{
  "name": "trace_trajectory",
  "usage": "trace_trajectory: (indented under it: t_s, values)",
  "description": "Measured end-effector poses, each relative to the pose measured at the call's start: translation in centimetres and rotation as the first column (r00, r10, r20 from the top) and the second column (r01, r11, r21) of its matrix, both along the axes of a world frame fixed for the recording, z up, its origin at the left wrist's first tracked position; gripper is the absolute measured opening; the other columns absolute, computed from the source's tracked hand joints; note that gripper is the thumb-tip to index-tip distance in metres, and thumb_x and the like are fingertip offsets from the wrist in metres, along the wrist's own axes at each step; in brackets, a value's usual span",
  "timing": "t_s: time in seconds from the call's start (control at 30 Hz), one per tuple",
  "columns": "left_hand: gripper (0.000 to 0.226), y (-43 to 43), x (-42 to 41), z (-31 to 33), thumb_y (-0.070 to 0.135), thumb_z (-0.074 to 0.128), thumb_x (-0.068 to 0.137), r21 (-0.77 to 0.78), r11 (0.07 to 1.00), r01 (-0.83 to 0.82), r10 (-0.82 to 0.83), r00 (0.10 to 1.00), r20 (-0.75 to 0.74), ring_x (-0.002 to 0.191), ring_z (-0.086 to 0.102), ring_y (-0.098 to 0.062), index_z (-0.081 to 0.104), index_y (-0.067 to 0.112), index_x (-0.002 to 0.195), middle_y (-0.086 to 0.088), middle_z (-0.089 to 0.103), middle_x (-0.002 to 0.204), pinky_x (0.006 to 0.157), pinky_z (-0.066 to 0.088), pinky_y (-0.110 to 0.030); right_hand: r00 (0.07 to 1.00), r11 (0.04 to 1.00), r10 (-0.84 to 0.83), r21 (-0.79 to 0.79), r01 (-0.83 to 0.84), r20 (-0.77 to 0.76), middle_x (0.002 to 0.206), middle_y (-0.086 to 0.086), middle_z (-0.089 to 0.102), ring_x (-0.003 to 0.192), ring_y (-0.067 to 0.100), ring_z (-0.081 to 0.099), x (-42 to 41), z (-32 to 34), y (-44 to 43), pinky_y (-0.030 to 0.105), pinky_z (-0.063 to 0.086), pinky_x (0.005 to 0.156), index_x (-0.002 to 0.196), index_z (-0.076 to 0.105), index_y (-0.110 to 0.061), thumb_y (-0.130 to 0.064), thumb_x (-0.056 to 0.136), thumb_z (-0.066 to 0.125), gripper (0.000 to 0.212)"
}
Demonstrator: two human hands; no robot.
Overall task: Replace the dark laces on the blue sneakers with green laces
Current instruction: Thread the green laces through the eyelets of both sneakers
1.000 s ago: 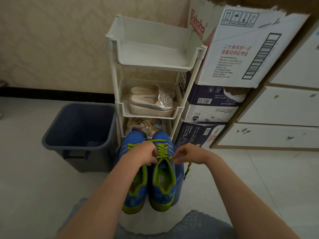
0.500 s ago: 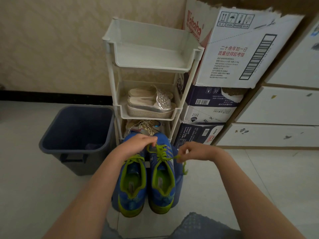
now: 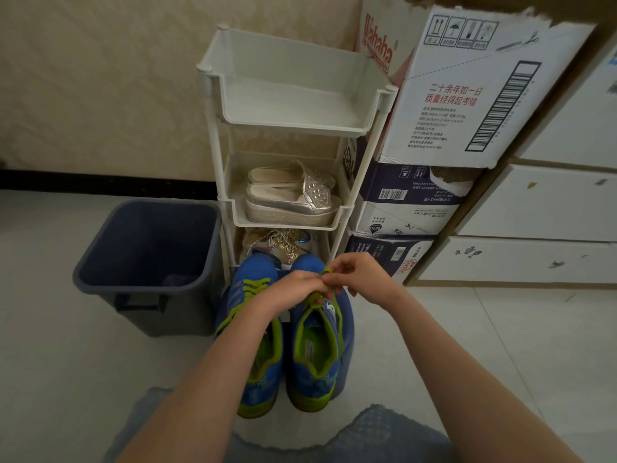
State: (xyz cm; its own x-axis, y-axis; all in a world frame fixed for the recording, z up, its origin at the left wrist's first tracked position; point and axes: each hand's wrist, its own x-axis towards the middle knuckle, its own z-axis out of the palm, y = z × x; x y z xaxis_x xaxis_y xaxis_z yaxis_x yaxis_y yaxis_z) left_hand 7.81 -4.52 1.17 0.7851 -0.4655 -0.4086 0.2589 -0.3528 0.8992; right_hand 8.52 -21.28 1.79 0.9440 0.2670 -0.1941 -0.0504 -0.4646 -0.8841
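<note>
Two blue sneakers with green trim stand side by side on a blue stool, toes pointing away from me. The left sneaker (image 3: 252,315) shows green laces (image 3: 255,287) threaded across its top. Over the right sneaker (image 3: 315,349) my two hands meet. My left hand (image 3: 293,290) pinches the green lace (image 3: 314,299) just above the tongue. My right hand (image 3: 359,277) pinches a loop of the same lace (image 3: 326,271) right beside it. The hands hide most of the right shoe's lacing.
A white three-tier rack (image 3: 293,128) stands right behind the sneakers, with silver sandals (image 3: 293,198) on its middle shelf and glittery shoes (image 3: 280,243) at the bottom. A dark grey bin (image 3: 147,262) sits at the left. Stacked cartons (image 3: 434,111) and white drawers (image 3: 534,202) are at the right.
My hands were apart, pulling the lace ends out to the sides; now they have come together over the right sneaker, with a loop of lace between them.
</note>
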Motion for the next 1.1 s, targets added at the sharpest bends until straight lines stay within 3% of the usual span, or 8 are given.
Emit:
trace_trajectory:
  t_s: [0.2,0.3,0.5,0.7,0.8,0.87,0.97,1.1]
  values:
    - [0.012,0.4,0.2,-1.0,0.02,0.061,0.092,-0.002,1.0,-0.016,0.016,0.991,0.135,0.057,0.057,-0.001,0.065,0.016,0.081,0.007,0.064,0.067,0.062,0.046,-0.013,0.999,0.995,0.041,0.087,-0.04,-0.005,0.077,-0.006,0.066,0.064,-0.008,0.057,0.1,0.1,0.6,0.01,0.044,0.063,0.101,0.07,-0.002,-0.013,0.087,0.067,0.017]
    - [0.023,0.5,0.5,-1.2,0.021,0.05,0.098,-0.029,0.996,-0.087,0.09,0.991,0.103,0.052,0.057,0.0,0.066,0.008,0.087,0.007,0.067,0.065,0.062,0.048,-0.013,0.996,0.996,0.086,0.035,-0.086,-0.001,0.083,-0.008,0.064,0.075,0.0,0.056,0.2,-0.3,0.0,0.016,0.046,0.07,0.105,0.068,-0.01,-0.008,0.094,0.057,0.016]
    - [0.032,0.7,0.5,-0.9,0.029,0.043,0.1,0.003,1.0,-0.012,0.012,0.997,0.077,0.059,0.06,-0.003,0.066,0.012,0.086,0.007,0.07,0.072,0.069,0.05,-0.015,0.985,0.985,0.169,-0.032,-0.169,0.023,0.08,0.003,0.059,0.074,0.016,0.055,0.5,-0.9,0.3,0.025,0.048,0.07,0.087,0.061,-0.022,-0.001,0.084,0.067,0.022]
    - [0.028,1.7,0.4,-1.3,0.025,0.057,0.094,-0.198,0.945,-0.261,0.225,0.956,-0.186,0.071,0.07,-0.01,0.065,0.001,0.105,-0.007,0.074,0.085,0.066,0.054,-0.015,0.996,0.996,0.085,-0.009,-0.085,-0.024,0.075,-0.008,0.054,0.07,0.006,0.048,0.1,-1.4,-0.1,0.012,0.04,0.062,0.088,0.059,-0.014,-0.011,0.09,0.064,0.006]
    - [0.019,1.3,0.4,-1.5,0.022,0.062,0.09,-0.198,0.913,-0.357,0.302,0.918,-0.258,0.065,0.069,-0.005,0.066,0.006,0.099,0.001,0.073,0.073,0.057,0.052,-0.014,0.991,0.993,0.032,0.119,-0.016,-0.133,0.074,-0.003,0.054,0.067,0.009,0.045,-0.4,-1.6,-0.8,0.017,0.036,0.056,0.089,0.06,-0.013,-0.016,0.089,0.065,0.006]
    - [0.014,0.7,0.5,-1.7,0.019,0.065,0.088,-0.188,0.905,-0.382,0.326,0.906,-0.271,0.065,0.067,-0.008,0.069,0.007,0.096,0.001,0.071,0.071,0.061,0.053,-0.018,0.983,0.983,0.068,0.179,-0.037,-0.171,0.073,0.001,0.054,0.064,0.012,0.044,-0.6,-1.1,-1.1,0.021,0.036,0.055,0.087,0.061,-0.014,-0.015,0.087,0.067,0.006]
    - [0.015,0.3,0.6,-1.6,0.014,0.07,0.083,-0.092,0.942,-0.323,0.311,0.942,-0.127,0.076,0.066,-0.015,0.072,0.007,0.097,-0.006,0.07,0.082,0.076,0.054,-0.027,0.936,0.977,0.175,0.171,-0.127,-0.306,0.078,0.003,0.061,0.068,0.014,0.055,-0.9,-0.7,-1.1,0.022,0.049,0.061,0.088,0.064,-0.012,-0.011,0.087,0.067,0.004]
    - [0.021,1.5,0.7,-0.6,0.005,0.074,0.079,0.102,0.987,-0.124,0.104,0.979,0.178,0.065,0.067,-0.009,0.065,0.013,0.097,-0.007,0.071,0.078,0.073,0.056,-0.026,0.863,0.981,0.139,0.189,-0.052,-0.486,0.084,0.008,0.062,0.072,0.014,0.061,-1.5,-2.3,-1.0,0.024,0.057,0.072,0.096,0.062,-0.005,-0.002,0.094,0.054,0.009]
